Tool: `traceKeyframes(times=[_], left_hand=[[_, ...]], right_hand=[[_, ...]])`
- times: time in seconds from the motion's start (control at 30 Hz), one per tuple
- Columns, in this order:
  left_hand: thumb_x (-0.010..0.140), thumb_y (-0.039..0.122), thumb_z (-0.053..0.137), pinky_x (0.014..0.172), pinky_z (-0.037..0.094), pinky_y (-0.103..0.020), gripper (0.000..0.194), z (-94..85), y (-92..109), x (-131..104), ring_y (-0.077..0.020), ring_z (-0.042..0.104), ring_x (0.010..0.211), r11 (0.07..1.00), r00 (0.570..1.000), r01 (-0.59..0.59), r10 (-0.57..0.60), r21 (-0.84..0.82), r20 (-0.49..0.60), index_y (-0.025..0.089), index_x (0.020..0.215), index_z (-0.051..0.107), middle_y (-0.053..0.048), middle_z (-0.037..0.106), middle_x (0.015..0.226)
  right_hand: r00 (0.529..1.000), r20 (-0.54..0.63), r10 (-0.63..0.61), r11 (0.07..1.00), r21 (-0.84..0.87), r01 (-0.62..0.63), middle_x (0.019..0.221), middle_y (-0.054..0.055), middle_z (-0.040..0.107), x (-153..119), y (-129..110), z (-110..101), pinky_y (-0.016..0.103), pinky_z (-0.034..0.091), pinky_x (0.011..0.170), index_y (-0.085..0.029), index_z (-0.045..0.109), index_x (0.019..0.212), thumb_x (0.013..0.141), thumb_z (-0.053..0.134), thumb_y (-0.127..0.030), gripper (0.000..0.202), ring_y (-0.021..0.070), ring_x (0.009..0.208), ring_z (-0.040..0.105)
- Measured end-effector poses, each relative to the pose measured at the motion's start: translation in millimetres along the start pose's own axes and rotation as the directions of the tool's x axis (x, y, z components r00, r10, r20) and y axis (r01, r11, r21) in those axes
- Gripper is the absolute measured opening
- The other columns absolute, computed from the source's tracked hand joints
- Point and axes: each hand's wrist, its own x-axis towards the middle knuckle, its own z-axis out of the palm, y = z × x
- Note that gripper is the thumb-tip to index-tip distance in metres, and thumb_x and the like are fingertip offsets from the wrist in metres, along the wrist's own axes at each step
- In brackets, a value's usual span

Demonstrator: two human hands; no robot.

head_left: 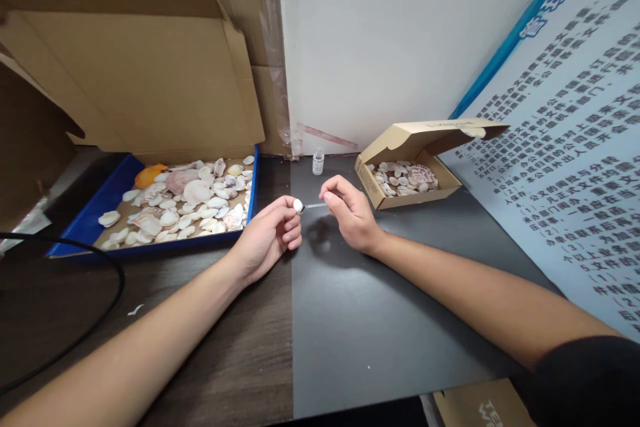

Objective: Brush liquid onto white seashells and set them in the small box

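Observation:
Between the thumb and fingers of my left hand [270,233] is a small white seashell [299,205]. My right hand [353,213] pinches a thin, pale, rod-like tool [316,205] that points left, its dark tip at the shell's lower edge; whether it touches cannot be told. The tool's exact kind is too small to make out. Behind my hands a small clear bottle [318,162] with a printed label stands upright on the dark grey mat [360,327].
At the left, a blue-edged tray [254,187] holds many shells, with a raised cardboard flap [140,80] behind it. A smaller cardboard box [400,201] of shells, lid up, sits at right. A black cable [120,280] curves at far left. A white wall [380,47] stands behind.

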Motion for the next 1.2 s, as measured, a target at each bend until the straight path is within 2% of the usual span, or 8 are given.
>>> traceKeyframes(times=[0.13,0.37,0.53,0.67,0.8,1.0,1.2], left_hand=[[0.082,0.013,0.058,0.045,0.032,-0.019,0.01,-0.4,-0.6,0.4,-0.0072,0.032,0.047,1.0,1.0,-0.002,0.002,-0.001,0.001,0.018,0.081,0.05,0.006,0.033,0.057],[0.083,0.013,0.056,0.045,0.032,-0.019,0.009,-0.7,-0.9,0.3,-0.0072,0.032,0.048,1.0,1.0,-0.004,0.004,0.006,0.005,0.018,0.082,0.049,0.006,0.033,0.058],[0.083,0.012,0.056,0.045,0.033,-0.019,0.009,0.3,-0.3,-0.3,-0.0072,0.032,0.047,1.0,1.0,-0.008,0.008,0.004,0.004,0.018,0.081,0.05,0.006,0.034,0.058],[0.081,0.013,0.058,0.045,0.032,-0.019,0.01,0.1,-0.6,0.1,-0.0071,0.032,0.047,1.0,1.0,-0.007,0.007,-0.001,0.0,0.018,0.081,0.05,0.006,0.034,0.058],[0.082,0.012,0.057,0.045,0.032,-0.019,0.011,-0.7,-1.3,0.6,-0.0074,0.031,0.047,1.0,1.0,-0.002,0.002,-0.005,0.0,0.019,0.082,0.049,0.006,0.032,0.058],[0.084,0.013,0.056,0.045,0.032,-0.019,0.009,-0.6,-1.0,0.4,-0.0074,0.031,0.048,1.0,1.0,-0.01,0.009,0.015,0.006,0.018,0.082,0.049,0.006,0.033,0.059],[0.083,0.012,0.056,0.045,0.031,-0.019,0.011,0.0,-0.4,-0.3,-0.0074,0.031,0.048,1.0,1.0,-0.007,0.007,0.013,0.008,0.019,0.081,0.048,0.006,0.032,0.058]], right_hand=[[1.0,0.011,0.005,1.0,0.001,-0.005,0.069,-0.004,0.044,0.1,0.6,-0.8,0.026,0.031,0.056,-0.021,0.051,0.086,0.095,0.048,-0.033,0.016,0.0112,0.059,0.039],[0.999,0.018,-0.033,0.998,-0.044,0.033,0.072,-0.002,0.051,0.7,-2.5,0.2,0.027,0.036,0.062,-0.02,0.051,0.083,0.093,0.048,-0.028,0.013,0.012,0.064,0.046],[1.0,0.005,0.016,0.995,-0.098,-0.016,0.069,-0.003,0.051,1.2,-3.8,1.6,0.025,0.034,0.056,-0.021,0.051,0.083,0.088,0.055,-0.027,0.009,0.0112,0.059,0.043],[1.0,0.009,-0.01,0.999,-0.044,0.011,0.073,-0.001,0.051,0.2,0.2,-0.1,0.027,0.036,0.06,-0.021,0.053,0.085,0.096,0.047,-0.032,0.017,0.0131,0.066,0.047],[1.0,0.011,0.001,1.0,-0.002,-0.001,0.072,-0.001,0.048,-0.6,4.1,-0.4,0.027,0.033,0.056,-0.021,0.054,0.087,0.1,0.041,-0.037,0.025,0.0131,0.064,0.045],[1.0,-0.019,-0.009,0.999,-0.041,0.008,0.07,-0.004,0.047,0.5,0.0,1.6,0.026,0.032,0.056,-0.021,0.05,0.086,0.093,0.054,-0.029,0.011,0.0109,0.059,0.041],[1.0,-0.008,-0.009,0.999,0.045,0.009,0.071,-0.003,0.045,-0.8,4.4,0.2,0.026,0.031,0.056,-0.021,0.053,0.091,0.099,0.046,-0.037,0.019,0.0114,0.06,0.04]])
